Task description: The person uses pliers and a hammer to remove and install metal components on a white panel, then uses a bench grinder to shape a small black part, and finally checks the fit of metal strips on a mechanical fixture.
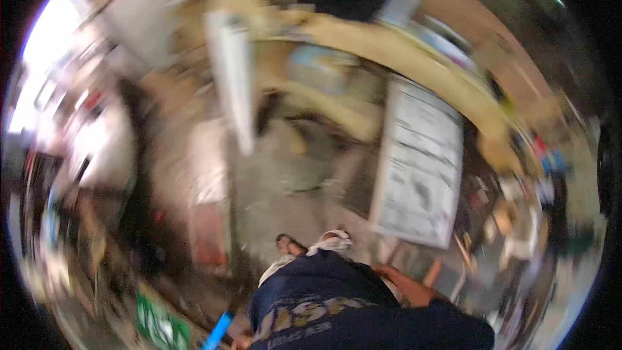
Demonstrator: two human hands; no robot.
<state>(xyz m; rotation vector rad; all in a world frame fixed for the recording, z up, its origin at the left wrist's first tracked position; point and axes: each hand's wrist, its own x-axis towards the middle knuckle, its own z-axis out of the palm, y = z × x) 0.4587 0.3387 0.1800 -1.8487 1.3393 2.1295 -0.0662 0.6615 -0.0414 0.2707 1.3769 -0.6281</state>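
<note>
Motion smears most of the head view. My right hand (387,273) is low beside the hem of my dark shirt (317,308), with the bent forearm behind it. Its fingers are too blurred to read. Only a small part of my left hand (241,341) shows at the lower edge. Right beside it is a bright blue strip (218,331); I cannot make out whether the hand grips it. A white board with dark printed markings (418,162) stands ahead on the right, apart from both hands.
A long yellowish wooden bench (402,48) curves across the far side. A pale upright post (234,81) stands ahead left. A reddish-brown slab (210,233) lies left of my feet (311,242). A large whitish sack-like bulk (103,152) is farther left, and a green sign (161,323) is at lower left.
</note>
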